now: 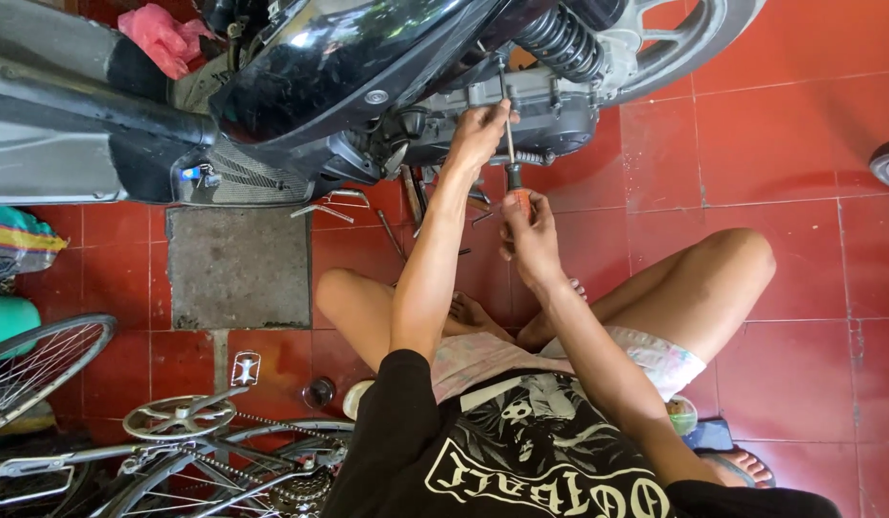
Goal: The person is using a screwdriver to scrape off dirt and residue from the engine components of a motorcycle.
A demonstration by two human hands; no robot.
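Red tiles (pixel 751 173), screwdriver (pixel 510 144) in hands.

One motor scooter (pixel 301 77) stands along the top edge of the red tiled floor (pixel 780 144), with one coil spring (pixel 560 40) showing. Two hands (pixel 478 129) (pixel 529 240) share one screwdriver (pixel 510 144). One bicycle (pixel 205 451) lies at the bottom left corner. One grey slab (pixel 238 269) and one pink rag (pixel 162 36) show.

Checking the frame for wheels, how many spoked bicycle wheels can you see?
1: the spoked bicycle wheel sits at the left edge beside the bicycle frame; another may be hidden below the picture.
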